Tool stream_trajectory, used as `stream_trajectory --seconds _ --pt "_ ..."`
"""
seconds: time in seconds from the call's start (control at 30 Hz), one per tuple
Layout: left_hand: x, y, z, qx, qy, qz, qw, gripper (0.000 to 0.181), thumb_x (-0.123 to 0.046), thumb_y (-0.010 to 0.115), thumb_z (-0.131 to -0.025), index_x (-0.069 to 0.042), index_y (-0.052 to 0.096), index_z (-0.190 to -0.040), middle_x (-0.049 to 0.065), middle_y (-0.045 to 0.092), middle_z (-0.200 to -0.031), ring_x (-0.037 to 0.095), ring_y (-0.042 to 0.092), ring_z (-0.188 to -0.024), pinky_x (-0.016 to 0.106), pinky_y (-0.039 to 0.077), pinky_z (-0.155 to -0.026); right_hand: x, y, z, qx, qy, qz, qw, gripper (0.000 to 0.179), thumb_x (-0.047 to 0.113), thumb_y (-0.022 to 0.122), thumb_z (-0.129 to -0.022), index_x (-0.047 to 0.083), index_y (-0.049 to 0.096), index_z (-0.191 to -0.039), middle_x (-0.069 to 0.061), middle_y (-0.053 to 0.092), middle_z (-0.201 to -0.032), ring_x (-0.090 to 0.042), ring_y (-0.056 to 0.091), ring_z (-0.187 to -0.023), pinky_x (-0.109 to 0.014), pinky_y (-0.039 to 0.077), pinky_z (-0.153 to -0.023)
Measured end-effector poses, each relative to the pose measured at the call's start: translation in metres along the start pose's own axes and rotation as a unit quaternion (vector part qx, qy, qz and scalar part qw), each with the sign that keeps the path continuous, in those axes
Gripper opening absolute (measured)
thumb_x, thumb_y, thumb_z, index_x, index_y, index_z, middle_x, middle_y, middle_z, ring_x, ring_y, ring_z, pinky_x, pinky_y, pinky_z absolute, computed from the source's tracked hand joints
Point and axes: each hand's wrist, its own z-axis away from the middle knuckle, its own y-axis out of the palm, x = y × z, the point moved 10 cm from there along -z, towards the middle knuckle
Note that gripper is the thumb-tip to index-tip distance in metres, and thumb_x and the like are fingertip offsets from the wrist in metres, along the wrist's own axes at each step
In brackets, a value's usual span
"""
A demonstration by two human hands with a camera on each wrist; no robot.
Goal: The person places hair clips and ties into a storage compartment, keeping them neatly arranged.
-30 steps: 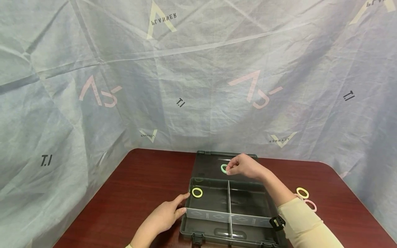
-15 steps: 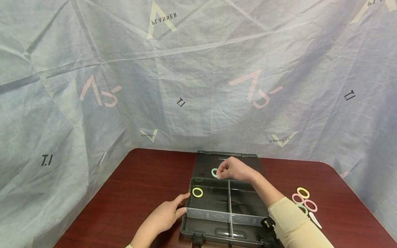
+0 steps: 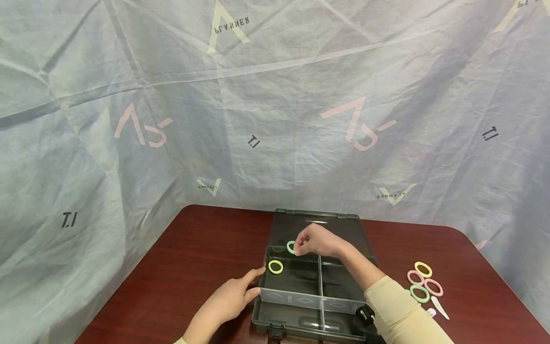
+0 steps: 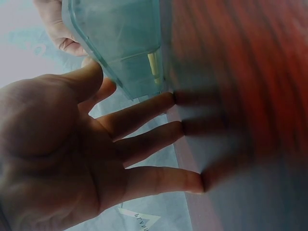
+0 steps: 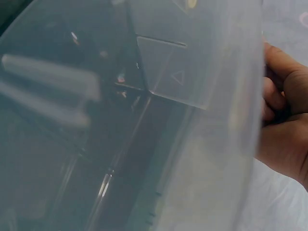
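Note:
My right hand [image 3: 318, 240] pinches a mint-green hair tie [image 3: 289, 249] between thumb and fingers, held above the back left compartment of a dark clear divided box [image 3: 296, 279]. Inside that compartment lies a yellow hair tie [image 3: 270, 267], near its left side. My left hand [image 3: 229, 298] touches the box's left side with thumb and index finger. The left wrist view shows this hand's other fingers [image 4: 149, 110] straight, their tips down on the table. In the right wrist view the box wall covers part of my right hand [image 5: 288, 91], and the hair tie is hidden.
The box's lid [image 3: 343, 227] lies folded back behind it. Right of the box are a yellow hair tie [image 3: 421, 263], pink hair ties [image 3: 440, 289], a green hair tie [image 3: 427, 297] and a white hair clip [image 3: 440, 308]. A printed cloth [image 3: 275, 95] hangs behind the table.
My right hand has moved left and lower with the green hair tie, from over the lid to over the back left compartment. My left hand stays at the box's side.

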Motion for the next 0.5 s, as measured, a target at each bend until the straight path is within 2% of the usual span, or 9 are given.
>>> stream_trajectory --seconds 0.13,0.33,0.5 --pt "-0.001 -0.001 0.000 -0.004 0.003 -0.006 1.0000 0.055 -0.035 0.056 -0.106 -0.020 0.041 -0.156 -0.008 0.041 -0.054 0.010 0.030 -0.047 0.033 0.036 -0.057 -0.001 0.006 -0.002 0.006 0.000 -0.001 1.0000 0.004 0.007 0.080 -0.087 0.004 0.077 -0.085 0.001 0.061 -0.066 -0.010 0.040 -0.058 -0.029 0.038 -0.060" --pt "-0.001 -0.001 0.000 -0.001 0.001 -0.006 1.0000 0.054 -0.035 0.056 -0.106 -0.019 0.041 -0.156 -0.007 0.044 -0.055 0.010 0.031 -0.046 0.032 0.036 -0.056 -0.001 0.015 -0.006 0.012 -0.009 0.013 0.9998 0.004 0.005 0.081 -0.084 0.004 0.077 -0.083 0.005 0.063 -0.066 -0.008 0.044 -0.059 -0.028 0.041 -0.060" --pt "0.000 -0.001 0.000 -0.003 -0.001 -0.005 1.0000 0.054 -0.034 0.056 -0.106 -0.019 0.041 -0.156 -0.007 0.042 -0.054 0.010 0.030 -0.046 0.031 0.035 -0.054 -0.003 0.022 -0.006 0.014 0.002 0.004 0.9999 0.005 0.001 0.080 -0.084 0.003 0.077 -0.081 0.006 0.060 -0.063 -0.007 0.040 -0.056 -0.026 0.038 -0.058"
